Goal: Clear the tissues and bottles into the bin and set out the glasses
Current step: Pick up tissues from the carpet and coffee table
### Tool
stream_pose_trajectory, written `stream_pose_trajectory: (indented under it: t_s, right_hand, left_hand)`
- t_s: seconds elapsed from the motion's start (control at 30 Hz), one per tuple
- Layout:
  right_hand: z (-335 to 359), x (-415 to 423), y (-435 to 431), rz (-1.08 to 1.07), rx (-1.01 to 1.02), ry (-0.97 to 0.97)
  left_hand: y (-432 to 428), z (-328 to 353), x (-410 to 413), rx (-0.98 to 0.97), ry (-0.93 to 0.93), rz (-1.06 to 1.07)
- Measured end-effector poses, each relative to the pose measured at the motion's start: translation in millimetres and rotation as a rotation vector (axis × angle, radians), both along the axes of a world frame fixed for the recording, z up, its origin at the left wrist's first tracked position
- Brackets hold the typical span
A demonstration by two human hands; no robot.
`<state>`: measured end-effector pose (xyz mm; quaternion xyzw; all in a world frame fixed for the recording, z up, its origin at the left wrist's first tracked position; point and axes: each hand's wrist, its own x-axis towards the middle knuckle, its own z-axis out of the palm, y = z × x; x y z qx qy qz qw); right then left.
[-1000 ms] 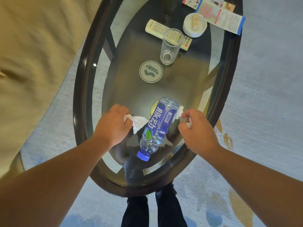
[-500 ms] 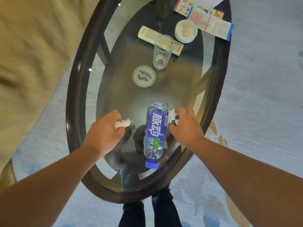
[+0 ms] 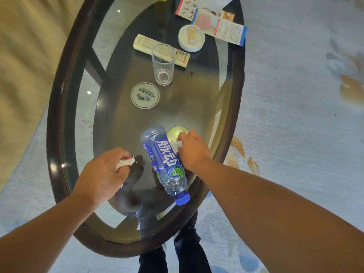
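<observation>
A clear plastic bottle with a blue label and blue cap lies on its side on the oval glass table, cap toward me. My left hand is fisted around a crumpled white tissue left of the bottle. My right hand grips another white tissue against the bottle's right side, over a round yellowish coaster. An empty clear glass stands upright farther back, behind a white round coaster.
A cream remote control, a white round dish holding a small item, and leaflets lie at the table's far end. A beige sofa borders the left. Patterned carpet spreads to the right.
Both hands have gathered their tissues into tighter fists. The bottle has swung so its cap now points toward the lower right. The yellowish coaster beside the bottle is more uncovered.
</observation>
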<state>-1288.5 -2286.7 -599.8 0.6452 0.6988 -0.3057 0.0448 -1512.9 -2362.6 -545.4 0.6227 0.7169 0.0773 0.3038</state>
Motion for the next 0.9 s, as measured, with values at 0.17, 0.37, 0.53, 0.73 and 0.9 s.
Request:
stream_pose_trajectory:
  t_s: [0.17, 0.37, 0.53, 0.73, 0.9]
  right_hand:
    - [11, 17, -2, -0.100, 0.006, 0.018]
    - [53, 48, -11, -0.244, -0.014, 0.075]
    - [95, 56, -21, -0.253, -0.016, 0.218]
    - [149, 49, -36, -0.298, 0.014, 0.292]
    - [200, 40, -50, -0.297, 0.056, 0.291]
  left_hand:
    - [1, 9, 6, -0.008, 0.033, -0.048]
    - [2, 38, 21, 0.004, 0.047, -0.051]
    - [-3, 67, 34, -0.061, 0.000, 0.020]
    - [-4, 105, 42, 0.004, 0.007, -0.013]
    - [-5, 142, 49, 0.057, 0.033, -0.121]
